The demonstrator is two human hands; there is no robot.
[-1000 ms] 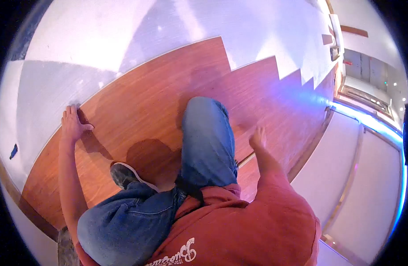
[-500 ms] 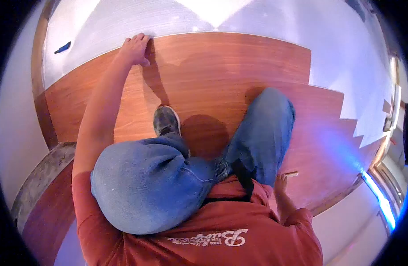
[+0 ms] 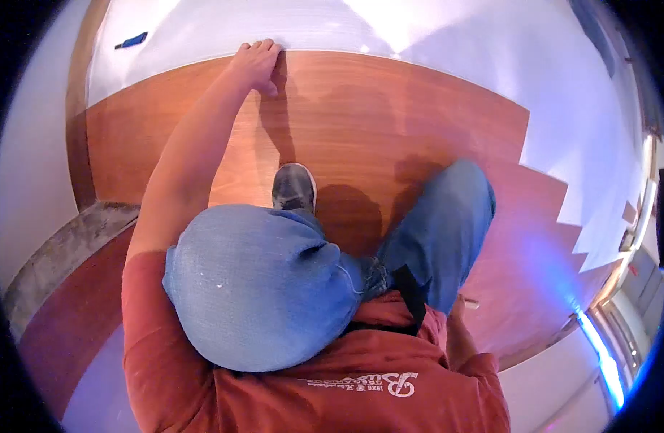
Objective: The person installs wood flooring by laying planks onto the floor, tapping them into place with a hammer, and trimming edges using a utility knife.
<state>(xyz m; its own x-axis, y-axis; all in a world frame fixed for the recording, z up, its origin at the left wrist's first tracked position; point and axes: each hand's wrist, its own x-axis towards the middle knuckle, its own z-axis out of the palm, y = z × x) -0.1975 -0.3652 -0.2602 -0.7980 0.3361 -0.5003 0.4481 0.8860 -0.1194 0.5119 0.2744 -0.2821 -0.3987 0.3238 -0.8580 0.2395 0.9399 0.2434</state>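
Observation:
My left hand (image 3: 258,63) lies on the far edge of the wood-look floor planks (image 3: 361,94), its fingers reaching over onto the white underlay and its thumb apart on the plank. Down by my right knee, my right hand (image 3: 457,309) is mostly hidden behind the jeans and shirt. A small, pale, flat piece (image 3: 472,304) sticks out of its fingers; its kind cannot be made out.
White underlay (image 3: 447,43) stretches beyond the planks, with a blue-handled tool (image 3: 132,40) lying on it. The planks end in steps at the right. A bright blue light strip (image 3: 601,357) runs at lower right. A wall (image 3: 36,130) borders the left.
My view has shifted, so the floor appears moved to the right. My left hand stays at the plank edge. My right hand and the pale piece are now more hidden behind my leg.

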